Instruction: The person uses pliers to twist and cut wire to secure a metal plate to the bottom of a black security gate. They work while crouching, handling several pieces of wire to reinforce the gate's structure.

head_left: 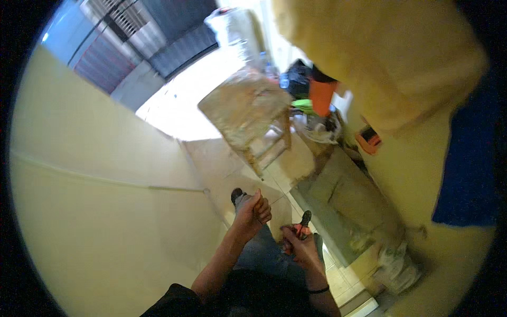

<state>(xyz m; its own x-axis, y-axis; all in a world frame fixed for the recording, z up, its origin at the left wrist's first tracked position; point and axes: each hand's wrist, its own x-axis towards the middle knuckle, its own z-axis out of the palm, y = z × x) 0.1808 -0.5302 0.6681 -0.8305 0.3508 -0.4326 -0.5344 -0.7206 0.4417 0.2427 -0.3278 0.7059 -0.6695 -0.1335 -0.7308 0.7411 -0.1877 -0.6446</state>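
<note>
My left hand point(252, 214) is closed in a loose fist with the thumb on top. Whatever it may hold is hidden by the fingers. To its right and a little nearer, my right hand point(300, 247) is wrapped round what look like pliers point(302, 229) with orange-red handles, their dark end pointing away from me. The hands are apart, above my jeans and a dark shoe point(236, 196).
Ahead stands a worn wooden stool point(245, 105) on the tiled floor. At right, a flattened brown cardboard piece point(343, 190) lies beside the yellow wall. Beyond are bags, bottles and an orange container point(321, 96). Yellow cloth point(385, 58) and blue cloth point(470, 169) hang at right.
</note>
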